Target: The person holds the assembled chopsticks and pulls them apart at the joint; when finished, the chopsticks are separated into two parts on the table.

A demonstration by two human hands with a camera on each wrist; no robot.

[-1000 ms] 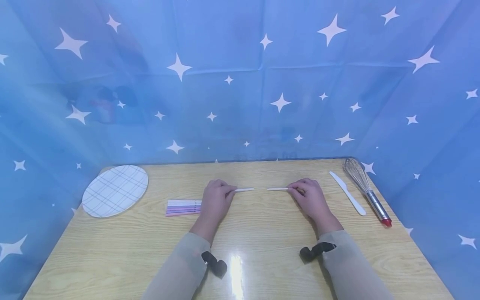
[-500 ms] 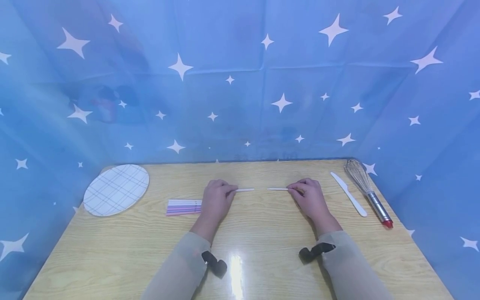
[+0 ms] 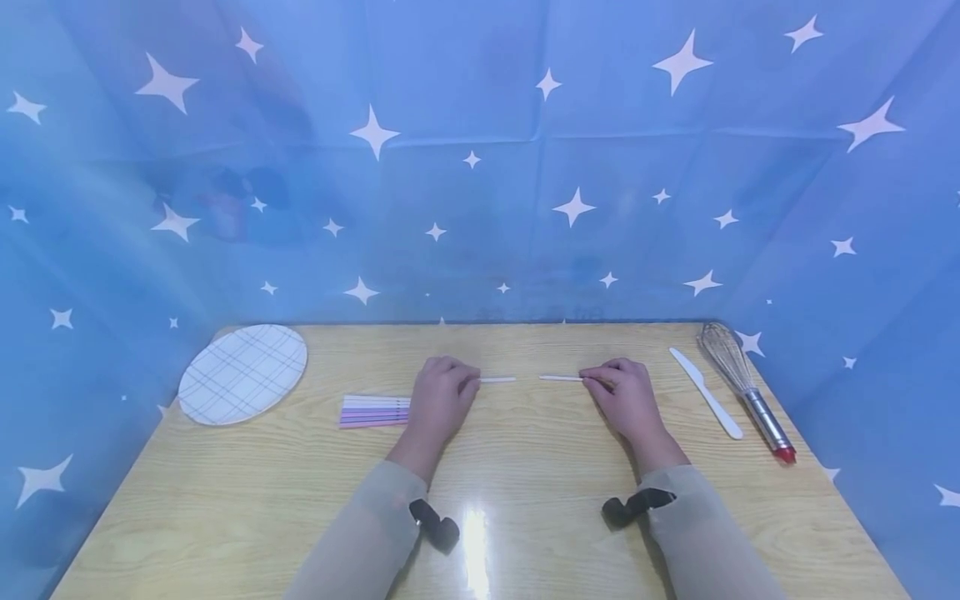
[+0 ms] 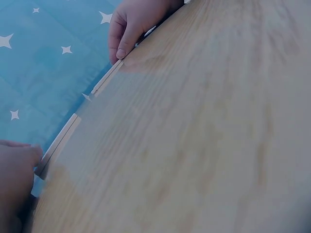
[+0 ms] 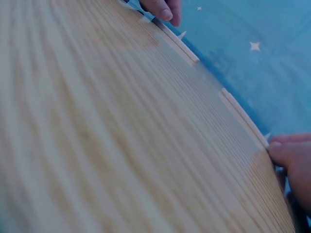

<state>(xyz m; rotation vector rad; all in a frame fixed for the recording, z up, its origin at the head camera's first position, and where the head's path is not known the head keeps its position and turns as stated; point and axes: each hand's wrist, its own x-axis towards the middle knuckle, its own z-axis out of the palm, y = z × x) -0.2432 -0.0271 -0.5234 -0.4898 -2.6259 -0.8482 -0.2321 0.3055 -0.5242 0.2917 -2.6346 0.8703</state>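
Two thin white sticks lie in line on the wooden table, with a gap between their near ends. My left hand [image 3: 442, 396] pinches the left white stick [image 3: 498, 380] at its outer end. Facing it, my right hand [image 3: 624, 398] pinches the outer end of the right white stick [image 3: 561, 378] between thumb and fingers. Both wrist views show the sticks low against the table top, and the fingertips cover their outer ends. A row of thin white, purple and pink sticks [image 3: 373, 412] lies just left of my left hand, which hides its right end.
An oval white plate [image 3: 243, 375] with a grid pattern lies at the far left. A white plastic knife [image 3: 705, 392] and a metal whisk [image 3: 748, 392] with a red tip lie on the right. A blue star-printed curtain [image 3: 465, 208] hangs behind the table [image 3: 555, 500].
The head view has shifted slightly, so everything appears a little further right. My hands and the two white sticks keep nearly the same places on the table.
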